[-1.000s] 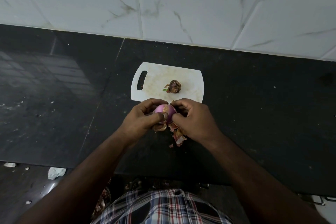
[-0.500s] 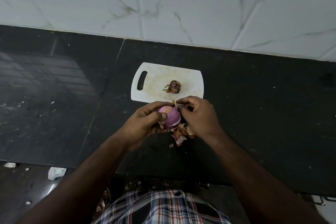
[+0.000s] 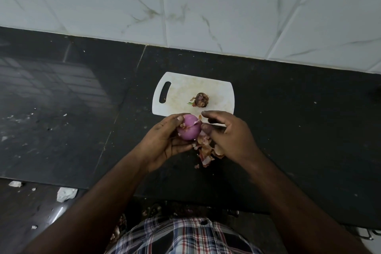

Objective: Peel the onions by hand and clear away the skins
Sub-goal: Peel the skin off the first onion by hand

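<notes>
My left hand [image 3: 165, 142] cups a purple onion [image 3: 189, 130], mostly peeled, with a scrap of skin still curling off its top. My right hand [image 3: 228, 136] sits just to the right of the onion, fingers spread, thumb tip near its side; nothing shows in its grip. A pile of dry brown onion skins [image 3: 207, 150] lies on the black counter under and between my hands. A second, small dark onion [image 3: 201, 100] with its skin on rests on the white cutting board [image 3: 179, 93].
The black stone counter [image 3: 299, 130] runs left and right, backed by a white marble-tile wall [image 3: 206, 6]. Its front edge is near my checked shirt [image 3: 181, 237]. Paper scraps [image 3: 66, 194] lie on the floor at lower left.
The onion has turned in my left hand and shows more bare purple flesh. My right hand has let go and opened beside it. More skins lie on the counter.
</notes>
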Tool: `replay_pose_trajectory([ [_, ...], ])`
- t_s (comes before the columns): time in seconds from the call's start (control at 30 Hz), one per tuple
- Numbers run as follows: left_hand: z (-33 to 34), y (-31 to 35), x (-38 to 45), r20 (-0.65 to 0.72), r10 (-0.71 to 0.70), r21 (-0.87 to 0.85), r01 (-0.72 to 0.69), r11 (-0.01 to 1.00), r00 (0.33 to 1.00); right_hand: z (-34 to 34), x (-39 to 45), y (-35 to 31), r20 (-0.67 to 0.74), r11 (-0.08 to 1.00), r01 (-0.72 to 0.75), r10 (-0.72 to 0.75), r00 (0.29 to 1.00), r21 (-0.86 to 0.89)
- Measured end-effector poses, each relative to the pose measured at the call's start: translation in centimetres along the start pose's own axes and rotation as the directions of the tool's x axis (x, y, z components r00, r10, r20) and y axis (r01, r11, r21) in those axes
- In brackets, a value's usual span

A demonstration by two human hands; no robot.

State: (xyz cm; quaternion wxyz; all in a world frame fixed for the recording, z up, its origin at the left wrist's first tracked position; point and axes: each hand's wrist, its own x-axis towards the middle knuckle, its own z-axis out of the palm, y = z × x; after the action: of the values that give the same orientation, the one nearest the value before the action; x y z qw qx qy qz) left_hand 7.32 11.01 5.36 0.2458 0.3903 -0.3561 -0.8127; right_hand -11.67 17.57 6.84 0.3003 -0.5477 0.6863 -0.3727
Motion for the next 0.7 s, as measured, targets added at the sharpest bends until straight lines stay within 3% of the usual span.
replay_pose_trajectory([
  [0.13, 0.0, -0.2, 0.3, -0.055, 0.022, 0.062, -0.019, 0.998, 0.998, 0.8, -0.6, -1.3, 0.093, 0.989, 0.149, -0.150, 0.984, 0.012],
  [0.27, 0.0, -0.3, 0.4, -0.081, 0.050, 0.070, -0.044, 0.997, 0.995, 1.2, -0.4, -1.1, 0.014, 0.989, 0.144, -0.144, 0.989, 0.024],
  [0.7, 0.4, -0.7, 0.0, -0.093, 0.037, 0.114, -0.027, 0.993, 0.995, 0.6, 0.6, -0.9, 0.179, 0.982, 0.161, -0.141, 0.974, -0.101],
])
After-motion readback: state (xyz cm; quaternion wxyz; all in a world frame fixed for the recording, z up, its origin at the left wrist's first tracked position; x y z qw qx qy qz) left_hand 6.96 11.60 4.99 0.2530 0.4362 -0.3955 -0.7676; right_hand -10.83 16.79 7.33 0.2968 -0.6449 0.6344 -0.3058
